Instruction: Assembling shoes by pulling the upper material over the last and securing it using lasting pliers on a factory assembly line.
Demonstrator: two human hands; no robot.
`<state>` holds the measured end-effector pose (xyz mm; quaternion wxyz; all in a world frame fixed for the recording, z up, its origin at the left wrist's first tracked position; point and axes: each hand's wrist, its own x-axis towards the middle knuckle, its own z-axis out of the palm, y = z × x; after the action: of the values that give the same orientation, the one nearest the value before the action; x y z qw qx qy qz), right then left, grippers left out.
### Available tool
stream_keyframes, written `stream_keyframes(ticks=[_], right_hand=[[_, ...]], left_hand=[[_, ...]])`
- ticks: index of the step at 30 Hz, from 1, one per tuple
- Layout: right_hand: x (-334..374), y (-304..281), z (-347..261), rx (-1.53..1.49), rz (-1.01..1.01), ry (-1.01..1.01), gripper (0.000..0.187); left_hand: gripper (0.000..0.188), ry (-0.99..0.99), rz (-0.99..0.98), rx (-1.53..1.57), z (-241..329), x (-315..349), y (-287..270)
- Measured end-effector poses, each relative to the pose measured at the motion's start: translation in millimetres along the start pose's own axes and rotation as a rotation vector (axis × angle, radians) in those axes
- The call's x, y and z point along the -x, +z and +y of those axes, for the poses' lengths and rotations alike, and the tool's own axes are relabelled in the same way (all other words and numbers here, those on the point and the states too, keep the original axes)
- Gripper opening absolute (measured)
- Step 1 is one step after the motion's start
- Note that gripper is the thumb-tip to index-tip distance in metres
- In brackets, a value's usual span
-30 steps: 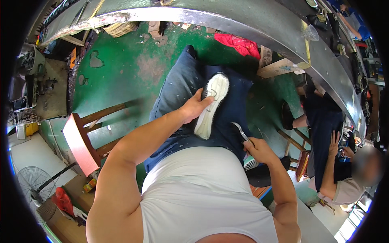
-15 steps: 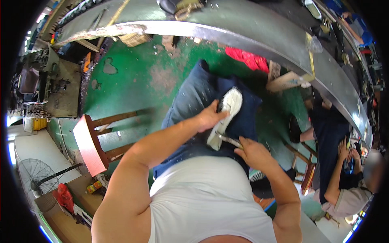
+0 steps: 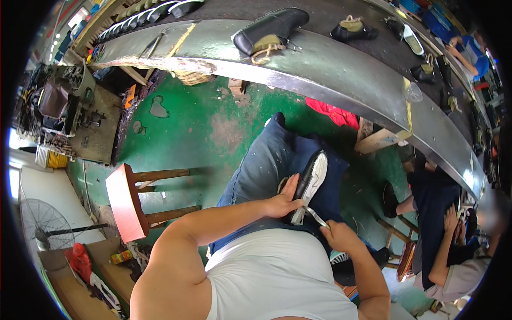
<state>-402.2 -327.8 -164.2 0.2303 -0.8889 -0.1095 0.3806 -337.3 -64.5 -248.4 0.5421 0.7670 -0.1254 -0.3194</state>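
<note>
A black shoe [image 3: 306, 182] with a stitched-edged white underside lies tilted on my lap, its toe pointing away from me. My left hand [image 3: 282, 204] grips it across the side near the heel, fingers along the black upper and thumb by the white underside. In my right hand [image 3: 342, 236] is a slim metal tool [image 3: 317, 216] with a curved end. Its tip reaches the heel part of the underside, close to my left thumb; whether it touches there I cannot tell.
A metal-edged workbench [image 3: 320, 72] curves across the far side, bearing a black shoe [image 3: 272, 31] and several others. A red-topped stool [image 3: 126, 202] stands left, near a fan [image 3: 45, 226] and a machine [image 3: 80, 122]. Another person [image 3: 453, 250] sits at right.
The shoe has rolled, so its black side now shows beside the white underside. My left fingers have straightened along it. The view has shifted, with more of the bench showing.
</note>
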Motion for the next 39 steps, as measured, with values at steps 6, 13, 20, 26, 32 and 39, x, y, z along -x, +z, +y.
stream_keyframes(ticks=[6,13,20,26,32,39], right_hand=[[-5.3,-50.9,3.0,-0.510,-0.262,0.180,0.040],[-23.7,-28.4,-39.5,-0.278,0.435,-0.227,0.034],[-39.9,16.9,8.5,-0.678,0.268,-0.060,0.037],[-40.6,32.4,37.1,-1.165,0.222,-0.010,0.038],[-50.8,11.6,45.8,-1.255,0.096,0.088,0.042],[-70.4,-6.3,60.6,-1.302,-0.020,0.070,0.045]], left_hand=[[0.096,-0.072,0.025,0.032,0.3,4.3,-2.5],[0.112,-0.137,-0.105,0.097,30.3,4.8,-15.5],[0.085,-0.118,0.304,0.305,4.4,-30.8,-8.8],[0.061,-0.283,0.139,0.653,47.0,-50.3,-71.0],[0.047,0.030,0.245,0.578,225.6,-87.3,-189.6],[0.053,0.304,0.432,-0.401,392.0,-266.6,-342.6]])
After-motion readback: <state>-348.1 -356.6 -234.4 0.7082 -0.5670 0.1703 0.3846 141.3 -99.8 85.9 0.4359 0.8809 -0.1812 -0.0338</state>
